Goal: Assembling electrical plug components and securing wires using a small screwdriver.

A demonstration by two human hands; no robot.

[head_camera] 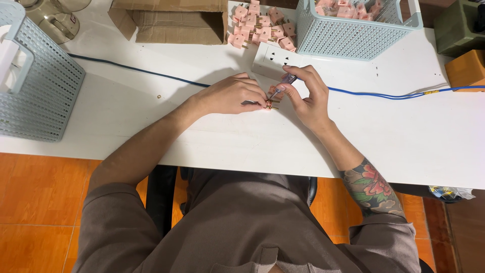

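Left hand: our left hand [232,95] rests on the white worktop [404,136], its grip closed around a small pink plug part with brass prongs [271,104]; the prongs peek out to the right of the fingertips, turned toward the other hand so the tool can reach them.
Right hand: our right hand [305,96] has its grip pinched closed on a thin screwdriver [282,86], held like a pen with the tip slanting down to the plug part.
Where the piece is: just in front of us at mid worktop, between both hands, low over the surface, likely for steadiness.
Socket block: a white socket block [273,61] lies just behind the hands, touching the foot of the far basket.
Blue cable: a blue cable [384,94] runs across the worktop, passing behind both hands.
Loose stock: a heap of pink plug parts [260,25] sits beyond the socket block, within easy reach.
Baskets: one pale blue basket [353,35] at the far right holds more pink parts; another pale blue basket [43,91] stands well apart at the left edge.
Cardboard box: an open cardboard box [172,20] sits beside the heap.
Stray bit: a tiny brass piece [158,96] lies alone left of our left forearm.
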